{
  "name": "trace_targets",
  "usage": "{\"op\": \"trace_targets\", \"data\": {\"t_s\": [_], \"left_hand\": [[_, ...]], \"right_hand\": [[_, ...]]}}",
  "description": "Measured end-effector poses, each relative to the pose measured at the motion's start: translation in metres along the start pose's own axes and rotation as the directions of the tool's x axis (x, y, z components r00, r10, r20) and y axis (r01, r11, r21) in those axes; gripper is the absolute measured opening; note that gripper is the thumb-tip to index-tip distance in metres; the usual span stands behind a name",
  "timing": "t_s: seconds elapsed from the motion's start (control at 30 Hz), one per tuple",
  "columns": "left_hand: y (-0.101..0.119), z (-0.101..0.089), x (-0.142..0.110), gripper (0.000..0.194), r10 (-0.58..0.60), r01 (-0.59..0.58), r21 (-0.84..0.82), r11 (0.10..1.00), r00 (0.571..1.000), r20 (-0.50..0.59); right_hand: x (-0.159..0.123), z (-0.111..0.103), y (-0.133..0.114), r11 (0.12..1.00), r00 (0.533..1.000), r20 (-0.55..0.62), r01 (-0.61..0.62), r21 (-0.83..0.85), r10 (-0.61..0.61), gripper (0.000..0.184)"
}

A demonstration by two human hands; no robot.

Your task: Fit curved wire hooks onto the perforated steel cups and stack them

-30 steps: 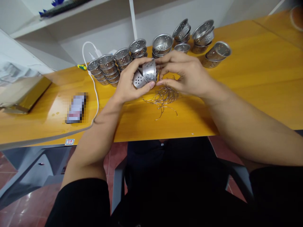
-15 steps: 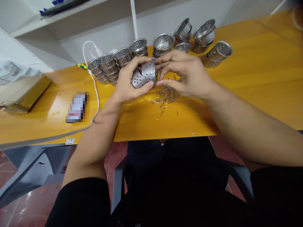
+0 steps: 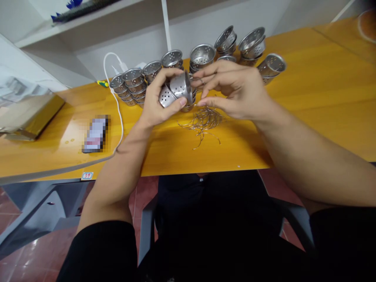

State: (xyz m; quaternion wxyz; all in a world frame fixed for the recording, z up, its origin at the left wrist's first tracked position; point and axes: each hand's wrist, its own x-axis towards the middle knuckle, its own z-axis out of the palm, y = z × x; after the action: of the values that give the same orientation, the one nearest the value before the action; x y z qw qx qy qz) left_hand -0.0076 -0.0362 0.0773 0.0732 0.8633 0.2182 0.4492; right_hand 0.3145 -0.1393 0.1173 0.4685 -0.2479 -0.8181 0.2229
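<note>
My left hand (image 3: 158,98) is wrapped around two perforated metal strainer cups (image 3: 179,87), one partly inside the other and both tipped sideways. The rim of the front cup faces right, toward my right hand (image 3: 232,88). My right fingers are bent close to that rim around a thin curved wire (image 3: 199,79); its far end is hard to make out against the cup. On the table below lies a tangled pile of thin bent wires (image 3: 207,119).
Stacked strainer cups (image 3: 133,77) line the back of the yellow table (image 3: 317,105), with tilted ones (image 3: 272,65) to the right. At left are a phone (image 3: 96,134), a white cable (image 3: 120,117) and a cardboard box (image 3: 32,115). A shelf (image 3: 88,27) stands behind.
The held cups have turned, so the front cup's rim now faces more to the right. My right hand has shifted slightly right, and the curved wire at its fingers shows more plainly.
</note>
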Motion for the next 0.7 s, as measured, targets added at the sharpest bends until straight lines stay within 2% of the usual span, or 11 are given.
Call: {"op": "trace_targets", "data": {"t_s": [0.07, 0.17, 0.27, 0.3, 0.37, 0.43, 0.47, 0.53, 0.63, 0.7], "left_hand": [[-0.009, -0.005, 0.000, 0.121, -0.051, 0.052, 0.006, 0.999, 0.997, -0.056], [-0.022, -0.010, -0.002, 0.117, -0.139, 0.145, 0.019, 0.989, 0.973, -0.182], [-0.031, -0.008, -0.006, 0.104, -0.123, 0.131, 0.009, 0.991, 0.950, -0.288], [-0.033, -0.006, -0.007, 0.101, -0.103, 0.112, 0.012, 0.994, 0.949, -0.298], [-0.037, -0.001, -0.008, 0.099, -0.062, 0.074, 0.033, 0.997, 0.960, -0.273], [-0.038, 0.002, -0.008, 0.099, -0.007, 0.020, 0.045, 0.999, 0.965, -0.263], [-0.038, 0.003, -0.008, 0.097, 0.022, -0.011, 0.040, 0.999, 0.959, -0.283], [-0.038, 0.004, -0.007, 0.092, 0.064, -0.061, 0.019, 0.998, 0.939, -0.338], [-0.039, 0.004, -0.006, 0.094, 0.044, -0.042, 0.015, 0.999, 0.950, -0.310], [-0.039, 0.006, -0.007, 0.105, 0.016, -0.007, 0.040, 0.999, 0.973, -0.231]], "right_hand": [[0.001, -0.006, -0.005, 1.000, 1.000, -0.007, -0.017, 0.007, 0.017, 0.024], [0.002, -0.026, -0.002, 0.985, 0.995, -0.033, -0.100, -0.139, 0.097, 0.021], [-0.001, -0.051, 0.022, 0.908, 0.963, 0.082, -0.211, -0.361, 0.257, 0.026], [-0.002, -0.057, 0.033, 0.873, 0.932, 0.158, -0.233, -0.428, 0.326, 0.027], [-0.003, -0.064, 0.053, 0.796, 0.825, 0.298, -0.267, -0.543, 0.480, 0.024], [-0.002, -0.065, 0.067, 0.739, 0.722, 0.372, -0.282, -0.612, 0.584, 0.013], [-0.001, -0.064, 0.070, 0.721, 0.697, 0.380, -0.286, -0.631, 0.608, 0.010], [0.001, -0.062, 0.066, 0.696, 0.709, 0.341, -0.292, -0.656, 0.618, 0.018], [0.001, -0.056, 0.040, 0.711, 0.830, 0.169, -0.328, -0.623, 0.531, 0.037], [0.001, -0.044, 0.018, 0.791, 0.915, 0.023, -0.336, -0.510, 0.404, 0.053]]}}
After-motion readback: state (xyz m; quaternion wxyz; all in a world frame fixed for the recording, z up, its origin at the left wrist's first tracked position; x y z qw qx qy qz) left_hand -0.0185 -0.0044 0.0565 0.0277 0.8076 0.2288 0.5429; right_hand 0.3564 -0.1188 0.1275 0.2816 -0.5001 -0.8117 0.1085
